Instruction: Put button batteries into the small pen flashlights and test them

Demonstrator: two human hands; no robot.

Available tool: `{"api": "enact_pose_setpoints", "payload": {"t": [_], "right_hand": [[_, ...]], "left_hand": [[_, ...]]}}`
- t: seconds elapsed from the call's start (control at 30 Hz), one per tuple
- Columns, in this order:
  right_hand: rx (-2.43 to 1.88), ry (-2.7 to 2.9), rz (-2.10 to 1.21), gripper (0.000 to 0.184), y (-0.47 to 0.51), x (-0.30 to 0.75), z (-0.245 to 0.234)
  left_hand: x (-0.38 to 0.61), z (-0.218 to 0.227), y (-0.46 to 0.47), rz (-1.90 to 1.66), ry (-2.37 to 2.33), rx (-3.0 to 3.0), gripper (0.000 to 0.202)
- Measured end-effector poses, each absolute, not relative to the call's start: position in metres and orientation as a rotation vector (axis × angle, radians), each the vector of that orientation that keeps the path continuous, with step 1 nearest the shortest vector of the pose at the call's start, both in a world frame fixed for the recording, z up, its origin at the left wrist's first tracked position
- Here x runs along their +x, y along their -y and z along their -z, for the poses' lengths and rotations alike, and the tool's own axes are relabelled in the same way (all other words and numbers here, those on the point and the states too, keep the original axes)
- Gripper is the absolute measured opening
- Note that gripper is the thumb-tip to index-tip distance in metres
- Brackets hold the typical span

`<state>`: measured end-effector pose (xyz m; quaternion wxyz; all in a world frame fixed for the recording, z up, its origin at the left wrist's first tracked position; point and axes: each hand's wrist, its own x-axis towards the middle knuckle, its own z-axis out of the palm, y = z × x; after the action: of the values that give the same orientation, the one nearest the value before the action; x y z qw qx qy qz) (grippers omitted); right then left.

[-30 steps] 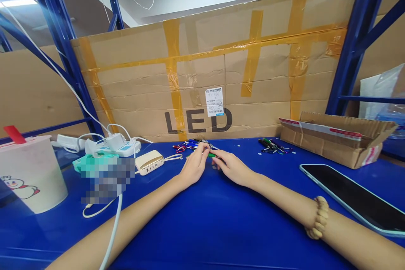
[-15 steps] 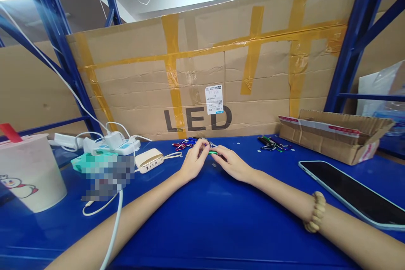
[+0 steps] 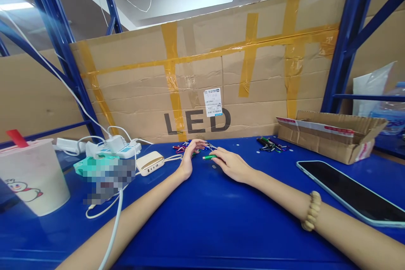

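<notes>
My right hand (image 3: 234,164) is closed on a small green cylinder (image 3: 209,157), whose end sticks out to the left past the fingertips; its exact kind is too small to make out. My left hand (image 3: 190,158) is just to the left, apart from the right hand, its fingers stretched out and curving over a pile of small red and blue metallic pieces (image 3: 179,149). A bit of green shows beside the left fingers. A silvery piece (image 3: 210,146) lies between the two hands. The left hand hides part of this pile.
Farther right lies another pile of small black, green and purple pieces (image 3: 272,144). Beside it are an open cardboard box (image 3: 329,139) and a phone (image 3: 348,190). On the left stand a cup (image 3: 34,177), a cream power bank (image 3: 150,163), a power strip (image 3: 126,150) and cables.
My hands have parted. The left hand has let go of the green cylinder, moved slightly left and spread its fingers, while the right hand keeps hold of the cylinder. The view has tilted up slightly.
</notes>
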<state>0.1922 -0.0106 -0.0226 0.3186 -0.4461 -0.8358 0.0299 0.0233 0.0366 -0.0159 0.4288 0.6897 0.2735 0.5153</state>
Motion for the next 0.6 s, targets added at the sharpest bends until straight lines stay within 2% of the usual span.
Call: {"api": "enact_pose_setpoints", "payload": {"t": [0.23, 0.6], "right_hand": [[-1.182, 2.203, -0.092, 0.025, 0.0104, 0.1942, 0.0224], [-1.256, 2.207, -0.042, 0.022, 0.0111, 0.1925, 0.0222]], "left_hand": [[0.0214, 0.0148, -0.0432, -1.286, -0.734, 1.524, 0.045], [0.0241, 0.0169, -0.0398, -1.275, -0.723, 1.584, 0.041]]}}
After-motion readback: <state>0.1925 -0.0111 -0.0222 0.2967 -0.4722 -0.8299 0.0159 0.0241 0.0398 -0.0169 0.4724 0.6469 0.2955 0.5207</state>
